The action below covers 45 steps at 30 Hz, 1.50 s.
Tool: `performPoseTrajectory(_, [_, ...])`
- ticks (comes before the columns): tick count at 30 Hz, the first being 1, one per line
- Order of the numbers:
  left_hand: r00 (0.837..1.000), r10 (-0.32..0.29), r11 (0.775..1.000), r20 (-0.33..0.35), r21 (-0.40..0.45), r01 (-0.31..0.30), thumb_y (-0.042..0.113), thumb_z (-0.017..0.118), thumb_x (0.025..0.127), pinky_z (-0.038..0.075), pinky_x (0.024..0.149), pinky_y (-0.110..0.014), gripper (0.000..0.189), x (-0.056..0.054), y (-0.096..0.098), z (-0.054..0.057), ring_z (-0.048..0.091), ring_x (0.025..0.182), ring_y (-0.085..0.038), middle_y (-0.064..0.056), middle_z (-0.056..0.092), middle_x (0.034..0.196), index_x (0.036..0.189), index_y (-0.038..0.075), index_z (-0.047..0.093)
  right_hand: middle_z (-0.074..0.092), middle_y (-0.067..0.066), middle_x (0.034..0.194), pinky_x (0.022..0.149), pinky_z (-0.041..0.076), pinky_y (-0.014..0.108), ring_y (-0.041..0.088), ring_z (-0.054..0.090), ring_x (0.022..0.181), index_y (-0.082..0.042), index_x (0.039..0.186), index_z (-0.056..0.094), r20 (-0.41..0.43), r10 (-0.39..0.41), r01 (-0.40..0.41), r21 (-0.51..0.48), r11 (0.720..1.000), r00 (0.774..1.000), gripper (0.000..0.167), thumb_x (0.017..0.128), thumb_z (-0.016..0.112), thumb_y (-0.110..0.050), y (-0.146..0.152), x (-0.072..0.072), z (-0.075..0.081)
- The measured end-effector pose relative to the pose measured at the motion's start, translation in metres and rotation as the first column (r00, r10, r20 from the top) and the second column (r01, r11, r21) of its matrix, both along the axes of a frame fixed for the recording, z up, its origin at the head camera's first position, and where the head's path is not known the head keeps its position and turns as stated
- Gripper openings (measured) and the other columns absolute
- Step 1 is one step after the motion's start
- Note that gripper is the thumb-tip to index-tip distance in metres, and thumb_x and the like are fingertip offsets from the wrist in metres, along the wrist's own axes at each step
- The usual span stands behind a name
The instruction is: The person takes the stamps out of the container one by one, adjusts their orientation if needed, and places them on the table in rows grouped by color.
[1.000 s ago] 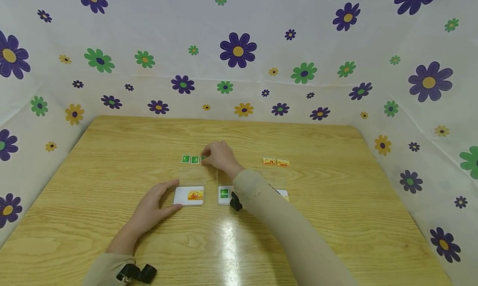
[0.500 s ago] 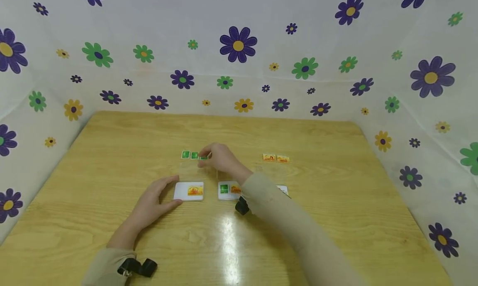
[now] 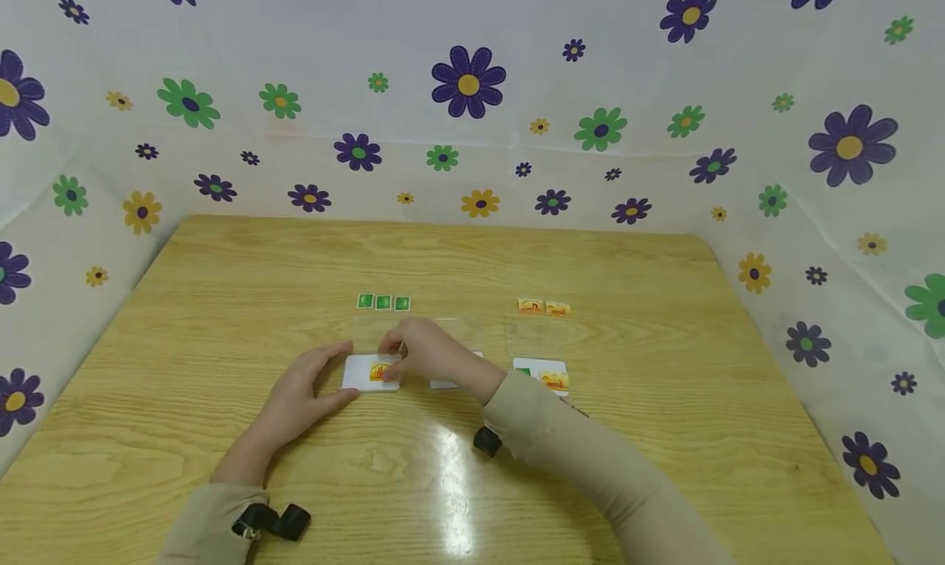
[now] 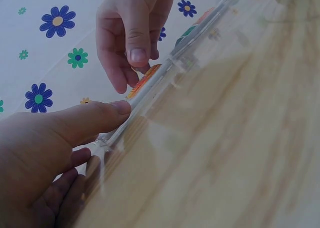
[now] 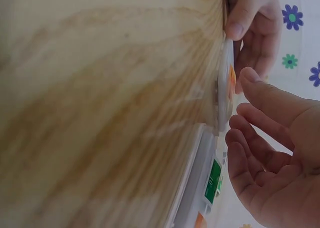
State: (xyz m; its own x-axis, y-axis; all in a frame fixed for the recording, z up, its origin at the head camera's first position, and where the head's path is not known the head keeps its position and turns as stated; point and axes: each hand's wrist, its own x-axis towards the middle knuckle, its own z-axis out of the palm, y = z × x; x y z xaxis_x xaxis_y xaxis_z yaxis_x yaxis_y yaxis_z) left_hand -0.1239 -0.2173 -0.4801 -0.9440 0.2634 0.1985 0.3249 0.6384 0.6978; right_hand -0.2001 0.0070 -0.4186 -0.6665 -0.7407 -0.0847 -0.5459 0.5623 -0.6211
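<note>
White case (image 3: 358, 374) braced at nine o'clock, reached at three

It lies on the desk (image 3: 664, 303), at six o'clock from the green pieces (image 3: 383, 303). The left hand (image 3: 294, 394) grips its nine o'clock end; the right hand (image 3: 434, 352) is at three, thumb and fingers apart. A stray brush of that thumb could knock the orange piece (image 3: 379, 371) askew, if loose. Unlike half a second ago, the right hand is off the green pieces, all three showing whole
</note>
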Motion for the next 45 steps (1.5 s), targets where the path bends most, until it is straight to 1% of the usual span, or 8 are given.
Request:
performPoseTrajectory(2, [1.0, 0.005, 1.0, 0.007, -0.005, -0.005, 0.027, 0.076, 0.083, 0.03, 0.106, -0.055, 0.065, -0.0002, 0.0002, 0.0001, 0.04, 0.129, -0.035, -0.016, 0.05, 0.137, 0.137, 0.004, 0.048, 0.064, 0.001, 0.093, 0.067, 0.046, 0.016, 0.011, 0.056, 0.082, -0.006, 0.102, 0.072, -0.019, 0.009, -0.008, 0.011, 1.0, 1.0, 0.03, 0.078, 0.08, -0.02, -0.0004, 0.0027, -0.0004])
performPoseTrajectory(5, [1.0, 0.01, 1.0, 0.017, -0.008, -0.009, 0.027, 0.075, 0.083, 0.029, 0.107, -0.055, 0.065, -0.0005, 0.0006, 0.0006, 0.039, 0.129, -0.035, -0.015, 0.049, 0.137, 0.137, 0.004, 0.048, 0.061, 0.0, 0.091, 0.067, 0.045, 0.016, 0.01, 0.054, 0.081, -0.006, 0.101, 0.072, -0.027, 0.009, -0.009, 0.019, 1.0, 1.0, 0.028, 0.078, 0.08, -0.019, -0.0009, 0.0052, -0.0014])
performPoseTrajectory(17, [1.0, 0.012, 1.0, 0.017, -0.012, -0.012, 0.026, 0.076, 0.083, 0.029, 0.106, -0.055, 0.065, 0.0, 0.0013, 0.0023, 0.039, 0.129, -0.036, -0.016, 0.049, 0.137, 0.137, 0.004, 0.048, 0.058, -0.003, 0.085, 0.064, 0.044, 0.014, 0.007, 0.051, 0.076, -0.007, 0.1, 0.073, -0.056, 0.017, -0.015, 0.047, 0.999, 0.998, 0.026, 0.077, 0.081, -0.018, -0.002, 0.0073, -0.0048])
performPoseTrajectory(33, [1.0, 0.002, 1.0, -0.022, -0.005, -0.002, 0.023, 0.077, 0.081, 0.031, 0.105, -0.056, 0.065, 0.0004, 0.0, 0.0012, 0.041, 0.127, -0.036, -0.016, 0.051, 0.135, 0.136, 0.003, 0.049, 0.06, -0.003, 0.087, 0.068, 0.045, 0.013, 0.006, 0.054, 0.08, -0.007, 0.097, 0.073, -0.025, 0.019, -0.018, 0.03, 0.999, 0.999, 0.019, 0.08, 0.078, -0.013, -0.0033, 0.0085, -0.0039])
performPoseTrajectory(39, [1.0, 0.005, 1.0, -0.015, -0.004, -0.005, 0.025, 0.077, 0.082, 0.03, 0.105, -0.056, 0.065, 0.0014, 0.0011, 0.0022, 0.041, 0.127, -0.037, -0.017, 0.051, 0.135, 0.136, 0.003, 0.049, 0.063, 0.0, 0.091, 0.07, 0.046, 0.013, 0.007, 0.057, 0.082, -0.006, 0.097, 0.073, -0.019, 0.019, -0.019, 0.022, 1.0, 1.0, 0.018, 0.08, 0.077, -0.011, -0.0031, 0.0083, -0.0007])
performPoseTrajectory(45, [1.0, 0.014, 1.0, -0.009, -0.016, -0.014, 0.026, 0.077, 0.082, 0.03, 0.105, -0.056, 0.065, 0.0022, 0.0018, 0.0032, 0.041, 0.127, -0.037, -0.018, 0.05, 0.135, 0.136, 0.003, 0.049, 0.065, 0.002, 0.095, 0.071, 0.047, 0.014, 0.009, 0.058, 0.084, -0.005, 0.098, 0.072, -0.02, 0.004, -0.004, 0.009, 1.0, 1.0, 0.017, 0.083, 0.075, -0.009, 0.0028, 0.0046, 0.0018])
